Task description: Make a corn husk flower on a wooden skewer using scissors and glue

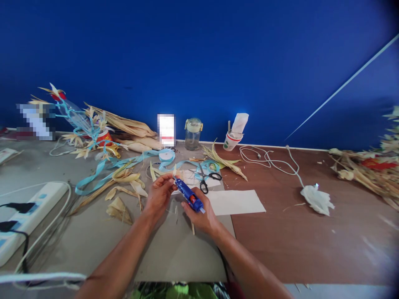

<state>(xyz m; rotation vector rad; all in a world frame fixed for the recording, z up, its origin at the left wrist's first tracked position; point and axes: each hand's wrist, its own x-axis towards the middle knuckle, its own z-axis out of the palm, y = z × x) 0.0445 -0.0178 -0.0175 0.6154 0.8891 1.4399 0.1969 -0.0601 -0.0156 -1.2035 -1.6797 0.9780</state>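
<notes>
A blue glue gun [189, 194] is gripped in my right hand [204, 209], its nozzle pointing away and to the left. A clear glue stick end pokes out of its back. My left hand [160, 194] is closed at the nozzle tip, fingers pinched around something small; a pale husk piece [175, 171] shows just above the fingertips. Black-handled scissors [204, 182] lie open just beyond my right hand. A white paper sheet [238, 202] lies to the right, and a roll of light blue ribbon [166, 155] sits behind my hands.
Dried corn husks [124, 182] and blue ribbon [93, 176] spread over the left side. A white power strip [34, 216] stands at far left. A glass jar [193, 135] and a paper cup [232, 141] are along the blue wall. A white cable [280, 166] loops near crumpled tissue [317, 200].
</notes>
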